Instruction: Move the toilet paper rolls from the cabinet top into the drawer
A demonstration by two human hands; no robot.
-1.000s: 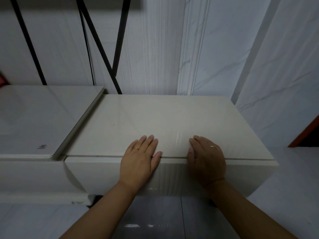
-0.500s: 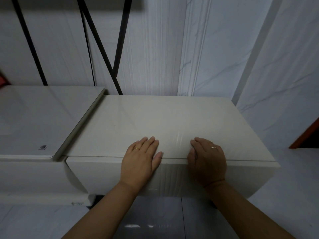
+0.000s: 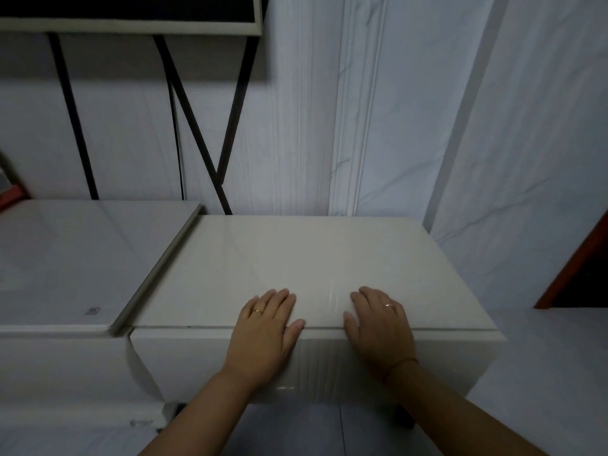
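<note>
At the front edge of the glossy cream cabinet top [image 3: 296,258], nothing has moved in the last second. The left hand [image 3: 263,330] and right hand [image 3: 381,327] stay flat, fingers straight, holding nothing, with palms on the ribbed cream drawer front [image 3: 329,363], which is flush shut. No toilet paper rolls in view; likely inside, task near done.

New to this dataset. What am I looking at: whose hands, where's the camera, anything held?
No robot here: a person wears one wide-angle camera on the head, looking down at their own hands. The left hand and right hand lie flat, fingers straight, over the front edge of a cream cabinet top, palms down over the drawer front, which looks shut. Nothing is held. No toilet paper rolls show in this view. A lower white unit stands to the left.
</note>
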